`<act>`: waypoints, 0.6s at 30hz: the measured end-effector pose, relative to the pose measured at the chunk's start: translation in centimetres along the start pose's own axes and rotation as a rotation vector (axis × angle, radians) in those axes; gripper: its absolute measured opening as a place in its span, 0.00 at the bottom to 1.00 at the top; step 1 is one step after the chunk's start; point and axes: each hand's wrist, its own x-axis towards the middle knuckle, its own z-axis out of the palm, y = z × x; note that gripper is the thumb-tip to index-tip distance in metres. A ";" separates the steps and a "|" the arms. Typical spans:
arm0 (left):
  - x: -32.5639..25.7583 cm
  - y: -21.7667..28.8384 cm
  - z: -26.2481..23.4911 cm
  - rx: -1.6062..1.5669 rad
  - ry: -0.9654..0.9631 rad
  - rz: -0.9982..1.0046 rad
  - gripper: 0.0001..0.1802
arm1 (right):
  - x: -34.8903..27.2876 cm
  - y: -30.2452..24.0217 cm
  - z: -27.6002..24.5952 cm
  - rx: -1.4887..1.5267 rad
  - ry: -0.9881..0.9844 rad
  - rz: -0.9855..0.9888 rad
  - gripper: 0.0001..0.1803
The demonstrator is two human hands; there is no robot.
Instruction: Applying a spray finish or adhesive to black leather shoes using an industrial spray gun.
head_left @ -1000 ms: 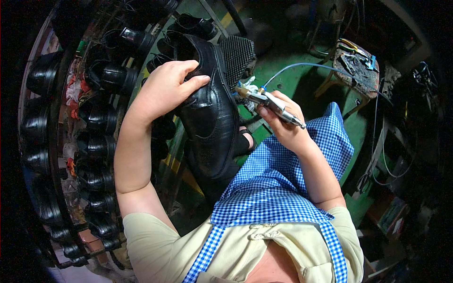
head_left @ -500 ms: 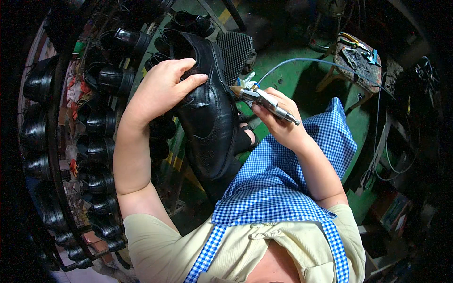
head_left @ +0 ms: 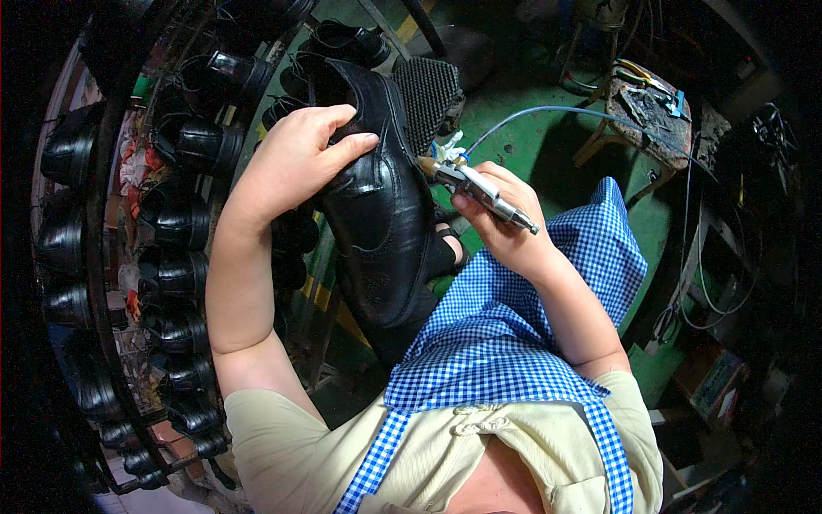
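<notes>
Green floor (head_left: 548, 128), worn and stained, yellow stripe (head_left: 330, 304) low down. Left: curved metal rack (head_left: 103, 283) full of black shoes (head_left: 175, 274), bits of red and white rag behind. Black ribbed mat (head_left: 432, 90) on floor at top. Small wooden stool (head_left: 646, 120) top right, cluttered with tools. Right side dark, cables (head_left: 711, 265), a box (head_left: 715, 385). Light falls from above, edges in shadow.

Glossy black on the leather dress shoe (head_left: 385, 214). Silver along the pen-shaped spray tool (head_left: 479, 190), pale blue on its hose (head_left: 548, 111). Blue-and-white gingham across the apron (head_left: 522, 334), cream on the shirt (head_left: 342, 454). Green over the floor (head_left: 548, 146). Shiny black on the racked shoes (head_left: 175, 223), too.
</notes>
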 end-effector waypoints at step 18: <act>-0.4 -0.4 -0.3 -0.137 -0.072 -0.074 0.15 | -0.2 0.7 -0.3 0.111 0.185 0.146 0.08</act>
